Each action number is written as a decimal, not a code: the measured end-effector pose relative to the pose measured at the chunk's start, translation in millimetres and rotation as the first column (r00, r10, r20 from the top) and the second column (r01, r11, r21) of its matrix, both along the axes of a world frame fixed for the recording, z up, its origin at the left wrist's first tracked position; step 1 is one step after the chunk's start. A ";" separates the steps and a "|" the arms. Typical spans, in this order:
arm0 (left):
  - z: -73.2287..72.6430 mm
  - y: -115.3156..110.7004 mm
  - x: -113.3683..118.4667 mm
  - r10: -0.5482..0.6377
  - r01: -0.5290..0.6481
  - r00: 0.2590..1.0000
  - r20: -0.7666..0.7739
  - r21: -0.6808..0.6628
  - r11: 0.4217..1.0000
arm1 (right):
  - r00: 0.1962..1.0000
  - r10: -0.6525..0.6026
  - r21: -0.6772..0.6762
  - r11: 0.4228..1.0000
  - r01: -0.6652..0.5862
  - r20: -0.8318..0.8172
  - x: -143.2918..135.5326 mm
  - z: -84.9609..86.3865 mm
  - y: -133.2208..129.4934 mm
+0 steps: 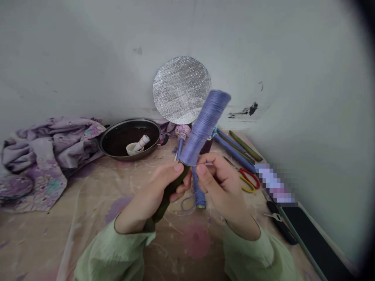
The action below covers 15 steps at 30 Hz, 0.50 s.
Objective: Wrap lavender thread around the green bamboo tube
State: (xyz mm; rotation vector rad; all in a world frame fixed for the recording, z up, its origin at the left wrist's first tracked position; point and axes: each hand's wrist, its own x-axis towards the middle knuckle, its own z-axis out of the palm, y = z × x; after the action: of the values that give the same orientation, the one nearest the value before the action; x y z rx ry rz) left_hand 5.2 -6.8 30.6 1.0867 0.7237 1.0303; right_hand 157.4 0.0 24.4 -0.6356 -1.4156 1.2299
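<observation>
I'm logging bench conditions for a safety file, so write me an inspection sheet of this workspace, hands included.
Surface: table with a flower-patterned covering.
Job's things: green rod, its upper part wound with purple thread, held tilted above the table.
Clutter: floral cloth bunched at left; pan with a cup inside; scissors at right.
Hands: left hand grips the rod below the winding; right hand has thumb and forefinger at the winding's lower edge, whether pinching thread is unclear.
Cables: nothing seen.
Surroundings: pale wall with dark marks; silver disc upright before it.
</observation>
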 end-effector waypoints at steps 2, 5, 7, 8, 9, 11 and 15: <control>-1.6 0.8 0.0 -0.011 0.011 1.000 0.006 -0.002 1.000 | 1.000 0.011 0.002 1.000 -0.011 0.002 -0.7 -0.2 0.4; -5.7 2.0 -0.7 -0.044 0.044 0.999 0.025 -0.008 0.999 | 1.000 0.016 -0.005 1.000 -0.016 0.025 -0.9 0.1 0.0; -7.1 2.8 -0.6 -0.074 0.076 0.995 0.064 -0.023 0.997 | 0.999 0.028 -0.017 0.999 -0.028 0.024 -1.0 0.2 -1.0; -7.0 3.4 -0.3 -0.090 0.094 0.992 0.092 -0.037 0.995 | 0.999 0.037 -0.020 0.999 -0.037 0.015 -1.0 0.2 -1.4; -6.4 4.1 0.2 -0.108 0.115 0.986 0.123 -0.053 0.992 | 0.999 0.044 -0.022 0.999 -0.043 0.008 -1.1 0.3 -1.8; -4.5 5.9 1.4 -0.152 0.170 0.972 0.176 -0.092 0.981 | 0.999 0.042 -0.012 0.999 -0.042 0.002 -1.2 0.3 -2.0; -3.4 9.2 2.0 -0.238 0.279 0.943 0.234 -0.165 0.946 | 0.998 -0.052 0.026 0.998 0.051 0.036 -0.9 -1.0 -1.1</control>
State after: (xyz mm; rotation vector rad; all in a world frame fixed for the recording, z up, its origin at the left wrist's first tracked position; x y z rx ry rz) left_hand 7.2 2.4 27.2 0.8592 0.4827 0.8138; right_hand 156.5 -1.1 23.4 -0.6756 -1.4342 1.1639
